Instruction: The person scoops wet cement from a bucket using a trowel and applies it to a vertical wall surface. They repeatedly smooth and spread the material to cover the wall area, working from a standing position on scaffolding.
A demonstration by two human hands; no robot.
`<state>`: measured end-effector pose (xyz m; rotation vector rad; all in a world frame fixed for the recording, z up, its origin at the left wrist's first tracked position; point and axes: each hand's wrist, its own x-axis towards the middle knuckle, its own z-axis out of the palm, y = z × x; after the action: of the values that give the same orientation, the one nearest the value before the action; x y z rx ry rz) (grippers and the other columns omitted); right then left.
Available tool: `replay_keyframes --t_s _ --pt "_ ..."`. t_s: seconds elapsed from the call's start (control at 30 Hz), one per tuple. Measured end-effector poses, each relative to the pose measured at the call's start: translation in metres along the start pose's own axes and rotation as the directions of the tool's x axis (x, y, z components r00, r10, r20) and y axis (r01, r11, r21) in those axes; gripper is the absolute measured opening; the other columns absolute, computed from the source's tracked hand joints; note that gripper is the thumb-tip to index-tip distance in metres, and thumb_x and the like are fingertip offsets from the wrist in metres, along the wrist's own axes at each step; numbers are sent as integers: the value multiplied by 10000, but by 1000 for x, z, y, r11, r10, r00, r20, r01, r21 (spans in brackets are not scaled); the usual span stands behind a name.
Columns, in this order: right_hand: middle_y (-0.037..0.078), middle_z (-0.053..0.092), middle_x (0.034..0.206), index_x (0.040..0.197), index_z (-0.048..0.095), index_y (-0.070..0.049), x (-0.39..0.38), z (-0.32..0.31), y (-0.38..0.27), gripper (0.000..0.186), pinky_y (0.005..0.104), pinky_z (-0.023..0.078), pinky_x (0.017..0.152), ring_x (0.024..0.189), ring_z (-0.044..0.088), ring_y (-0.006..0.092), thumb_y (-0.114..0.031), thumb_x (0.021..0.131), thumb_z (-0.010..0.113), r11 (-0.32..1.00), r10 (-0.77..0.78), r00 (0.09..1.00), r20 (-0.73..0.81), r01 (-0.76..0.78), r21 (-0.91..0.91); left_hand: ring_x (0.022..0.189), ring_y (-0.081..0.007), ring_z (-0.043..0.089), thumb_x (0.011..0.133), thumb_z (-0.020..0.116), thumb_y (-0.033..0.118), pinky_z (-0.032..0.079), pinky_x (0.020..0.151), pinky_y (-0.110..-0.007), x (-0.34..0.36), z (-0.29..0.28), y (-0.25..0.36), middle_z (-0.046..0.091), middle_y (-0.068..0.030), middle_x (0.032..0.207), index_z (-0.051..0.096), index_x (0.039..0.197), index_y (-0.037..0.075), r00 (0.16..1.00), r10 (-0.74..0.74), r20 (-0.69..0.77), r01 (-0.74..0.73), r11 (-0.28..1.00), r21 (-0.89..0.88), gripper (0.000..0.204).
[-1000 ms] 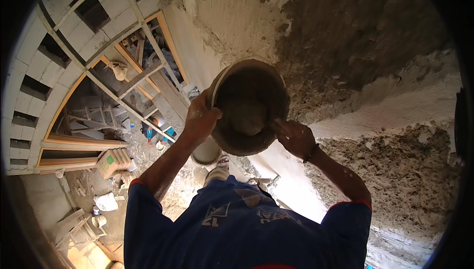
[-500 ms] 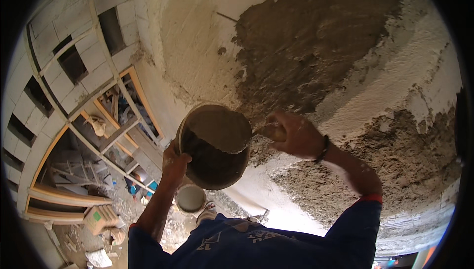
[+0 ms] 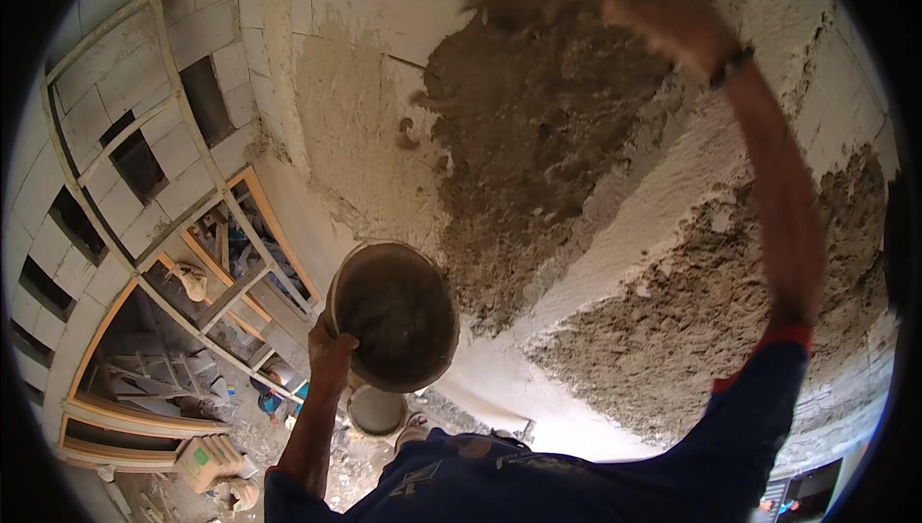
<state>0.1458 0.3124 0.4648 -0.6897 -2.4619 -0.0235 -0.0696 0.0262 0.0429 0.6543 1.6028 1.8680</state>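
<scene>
My left hand (image 3: 331,355) grips the rim of a round bucket (image 3: 438,358), with dark wet mortar inside, held tilted in front of me at the wall. My right hand (image 3: 667,14) is raised at the upper right and smeared by motion. Its fingers appear closed around a trowel, whose blade blurs into the dark mortar behind it. Wet mortar (image 3: 538,129) covers a broad, rough patch of the pale block wall (image 3: 351,91). A dark blurred smear of mortar shows at the patch's upper left edge.
Below stands a second bucket (image 3: 376,411) with grey contents, beside my foot (image 3: 415,421). A ladder-like frame (image 3: 182,91) crosses the left side. Wooden door or window frames (image 3: 144,413), stacked bags (image 3: 211,461) and rubble lie lower left. Coarser mortar (image 3: 672,331) coats the wall at right.
My right hand has swung from the bucket up and right across the wall, taking the mortar-laden trowel out of the bucket. The bucket has shifted slightly left and down in my left hand.
</scene>
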Motion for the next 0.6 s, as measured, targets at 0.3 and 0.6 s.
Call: replay_keyframes --t_s 0.3,0.6 --pt "56 606 649 934 665 -30 -86 -65 38 310 356 490 593 623 581 152 -326 848 635 982 155 962 -224 -176 -74 1013 -211 575 644 604 60 466 885 -333 2 20 -37 603 -112 1125 533 1221 -32 973 -95 209 82 994 71 589" --pt "143 675 984 1023 675 -44 -264 211 47 409 443 506 842 946 641 270 -377 860 504 956 -265 730 629 282 76 986 -431 567 726 637 81 422 900 -540 10 25 -126 630 -242 1046 662 983 25 776 156 611 -562 611 558 264"
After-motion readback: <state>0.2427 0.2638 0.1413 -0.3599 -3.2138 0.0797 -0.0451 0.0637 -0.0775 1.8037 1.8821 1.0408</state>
